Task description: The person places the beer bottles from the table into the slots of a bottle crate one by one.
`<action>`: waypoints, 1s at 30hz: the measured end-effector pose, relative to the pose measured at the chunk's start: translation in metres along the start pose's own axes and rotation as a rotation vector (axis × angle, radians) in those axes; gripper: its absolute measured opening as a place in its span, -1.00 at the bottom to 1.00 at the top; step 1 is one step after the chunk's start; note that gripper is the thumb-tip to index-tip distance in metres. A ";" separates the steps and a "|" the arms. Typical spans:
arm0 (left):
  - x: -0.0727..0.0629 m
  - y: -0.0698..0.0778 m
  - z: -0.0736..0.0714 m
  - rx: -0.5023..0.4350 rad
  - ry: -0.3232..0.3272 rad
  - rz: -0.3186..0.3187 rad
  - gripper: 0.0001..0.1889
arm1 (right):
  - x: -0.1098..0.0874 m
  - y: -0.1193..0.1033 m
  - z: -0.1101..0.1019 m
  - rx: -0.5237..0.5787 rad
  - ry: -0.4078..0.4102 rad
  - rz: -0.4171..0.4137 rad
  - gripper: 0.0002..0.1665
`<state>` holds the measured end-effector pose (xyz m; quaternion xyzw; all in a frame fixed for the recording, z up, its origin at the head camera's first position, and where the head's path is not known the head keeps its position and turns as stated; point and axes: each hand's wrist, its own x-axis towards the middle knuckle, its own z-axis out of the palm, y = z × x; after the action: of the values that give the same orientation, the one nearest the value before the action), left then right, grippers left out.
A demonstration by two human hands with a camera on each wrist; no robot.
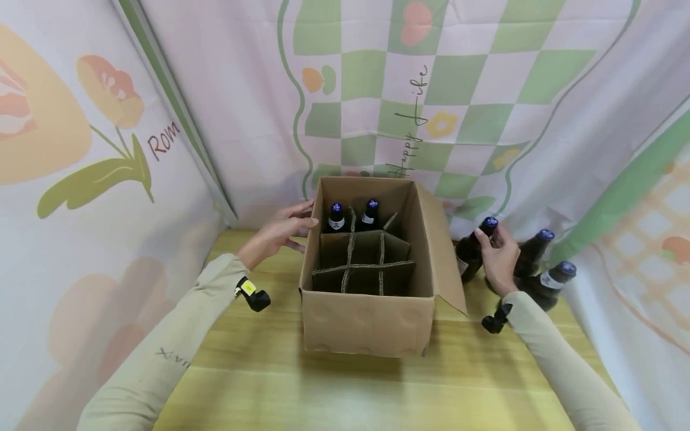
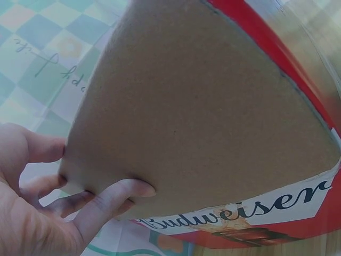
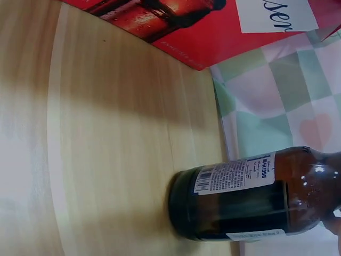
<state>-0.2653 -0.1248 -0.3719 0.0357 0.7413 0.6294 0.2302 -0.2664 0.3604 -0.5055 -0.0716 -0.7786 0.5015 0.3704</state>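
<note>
An open cardboard box point(image 1: 368, 323) stands on the table, with dividers point(image 1: 350, 248) splitting it into compartments. Two beer bottles with blue caps, one at the left point(image 1: 336, 218) and one beside it point(image 1: 370, 214), stand in its back row. The left hand point(image 1: 277, 233) touches the box's left side; in the left wrist view its spread fingertips rest against a brown flap point(image 2: 176, 106). Right of the box, the right hand point(image 1: 498, 257) grips a brown beer bottle point(image 3: 240, 197) by the neck. Whether the bottle's base touches the table cannot be told.
Two more beer bottles, one point(image 1: 533, 251) behind the other point(image 1: 550, 284), stand to the right of the right hand. A flap point(image 1: 442, 245) slants outward from the box's right side. Printed curtains point(image 1: 242, 90) hang behind the wooden table point(image 1: 259, 371) and along its sides.
</note>
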 end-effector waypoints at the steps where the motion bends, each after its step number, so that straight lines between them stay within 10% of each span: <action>1: -0.001 0.000 -0.001 0.004 -0.001 0.000 -0.21 | 0.000 0.000 0.001 -0.003 -0.006 -0.012 -0.70; 18: -0.002 0.000 -0.001 0.017 -0.013 0.004 -0.20 | 0.020 -0.019 -0.020 -0.134 -0.200 0.298 -0.35; 30: 0.002 0.000 0.000 0.015 -0.010 -0.002 -0.21 | 0.033 -0.048 -0.037 -0.034 -0.408 0.525 0.02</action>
<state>-0.2668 -0.1239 -0.3730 0.0399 0.7448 0.6235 0.2344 -0.2538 0.3801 -0.4408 -0.1741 -0.8000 0.5707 0.0638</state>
